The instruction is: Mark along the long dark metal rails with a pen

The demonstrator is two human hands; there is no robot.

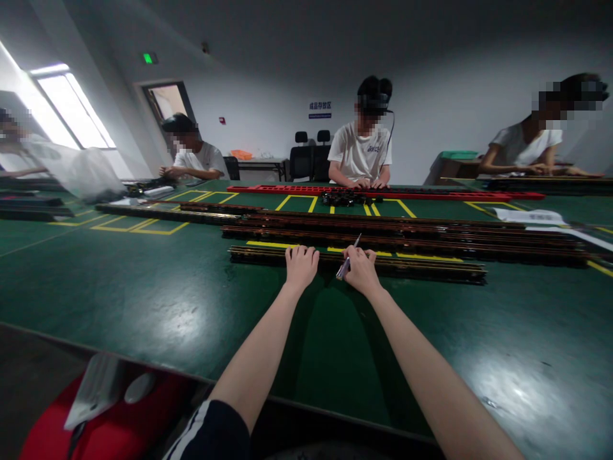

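A bundle of long, dark, narrow strips (431, 268) lies crosswise on the green table just in front of me. My left hand (301, 267) is bent over its near side, fingers curled across the strips and thumb toward the right. A short way to the right, my right hand (361, 268) is closed around a slim silver pen-like tool (341, 269). The tool slants, its thin end pointing up and away and its thicker end low beside the palm. My right fingers rest against the same bundle. What lies under both sets of fingertips is hidden.
Behind the bundle lies a wider stack of dark strips (407, 233). Farther back are a long red rack (502, 195) and a heap of small black parts (347, 199). Papers (529, 217) lie right; a plastic bag (96, 179) stands left. Several co-workers sit around the table.
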